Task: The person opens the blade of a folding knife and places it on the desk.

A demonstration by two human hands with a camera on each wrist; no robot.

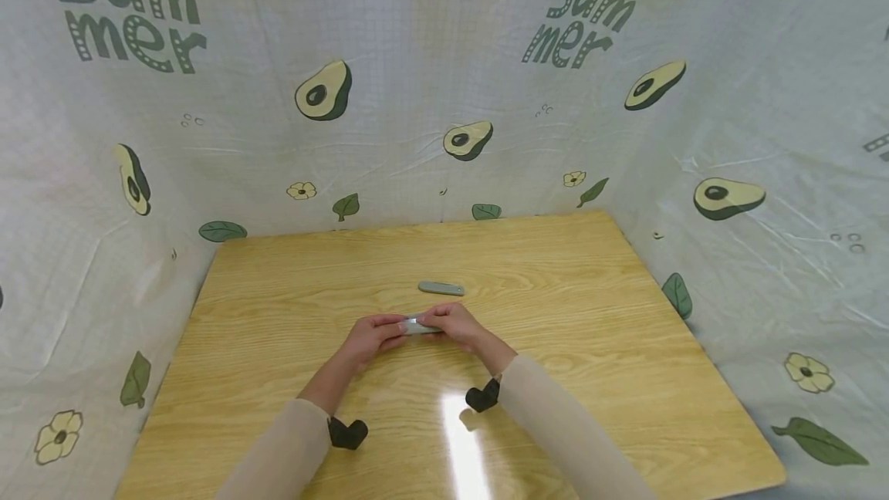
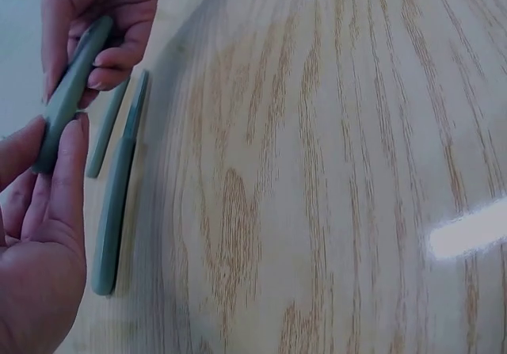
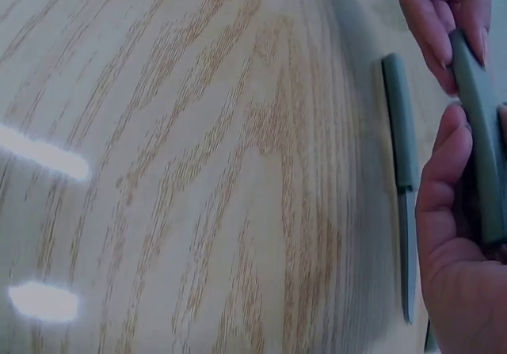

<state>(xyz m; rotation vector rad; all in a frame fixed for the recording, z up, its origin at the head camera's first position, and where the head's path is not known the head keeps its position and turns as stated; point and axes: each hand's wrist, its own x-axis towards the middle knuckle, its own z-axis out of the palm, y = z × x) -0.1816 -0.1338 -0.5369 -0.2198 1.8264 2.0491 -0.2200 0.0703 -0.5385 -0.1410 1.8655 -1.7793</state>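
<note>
A green handle-shaped piece is pinched by left hand and right hand — near that piece, a green-handled knife is seen on the table.

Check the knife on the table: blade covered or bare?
Bare: the right wrist view shows the knife's blade extending from its green handle; left hand and right hand hold a separate green object.

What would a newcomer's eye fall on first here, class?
Probably the avocado-print sheet behind the table. Next, the left hand and right hand mid-table, holding a green piece. In the left wrist view, a green-handled knife lies on the table near them.
</note>
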